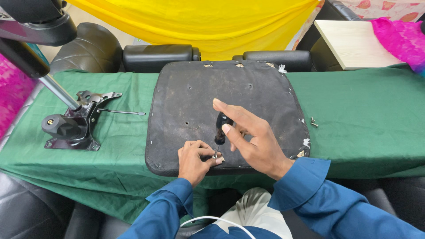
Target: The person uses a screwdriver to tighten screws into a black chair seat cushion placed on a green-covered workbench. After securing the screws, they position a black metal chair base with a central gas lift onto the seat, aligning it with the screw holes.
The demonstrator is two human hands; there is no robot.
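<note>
A black upturned chair seat base (248,95) lies on the green cloth in front of me. My right hand (252,137) grips the black handle of a screwdriver (220,128) held nearly upright, its tip set near the seat's front edge. My left hand (195,160) pinches the metal shaft just above the tip, fingers resting on the seat. Whatever sits under the tip is hidden by my fingers.
A black metal chair mechanism with a lever and gas cylinder (73,126) lies at the left on the green cloth (363,115). Loose screws (313,121) lie right of the seat. Black armrests (159,56) and a pale board (354,42) sit behind.
</note>
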